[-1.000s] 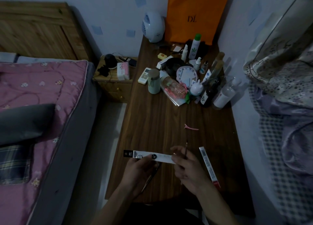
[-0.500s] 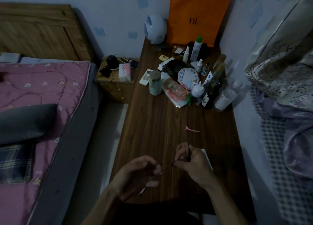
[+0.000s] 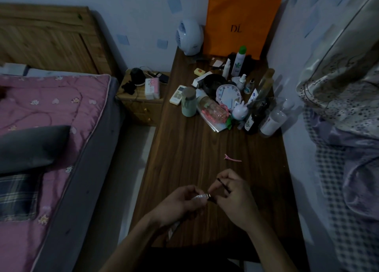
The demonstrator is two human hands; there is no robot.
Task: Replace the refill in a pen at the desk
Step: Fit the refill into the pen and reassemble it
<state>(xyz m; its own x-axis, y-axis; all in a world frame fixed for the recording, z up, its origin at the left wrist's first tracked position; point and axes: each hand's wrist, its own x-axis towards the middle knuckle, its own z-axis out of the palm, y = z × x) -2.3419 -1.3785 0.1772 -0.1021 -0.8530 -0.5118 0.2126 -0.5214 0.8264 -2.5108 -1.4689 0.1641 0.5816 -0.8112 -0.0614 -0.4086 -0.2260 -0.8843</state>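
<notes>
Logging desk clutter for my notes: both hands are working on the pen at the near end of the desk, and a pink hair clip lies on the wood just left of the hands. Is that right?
Not quite. In the head view the pink hair clip lies beyond the hands toward the bottles, not left of them. The rest holds: the left hand and right hand work on the pen at the desk's near end.

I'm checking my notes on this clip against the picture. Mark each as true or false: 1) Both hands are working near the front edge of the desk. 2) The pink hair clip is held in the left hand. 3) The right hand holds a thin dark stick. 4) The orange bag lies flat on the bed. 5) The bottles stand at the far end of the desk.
1) True: the left hand and right hand meet over the desk.
2) False: the pink hair clip lies on the desk, beyond the hands.
3) True: a thin dark stick runs through its fingers.
4) False: the orange bag stands against the wall behind the desk.
5) True: the bottles crowd its far right part.
</notes>
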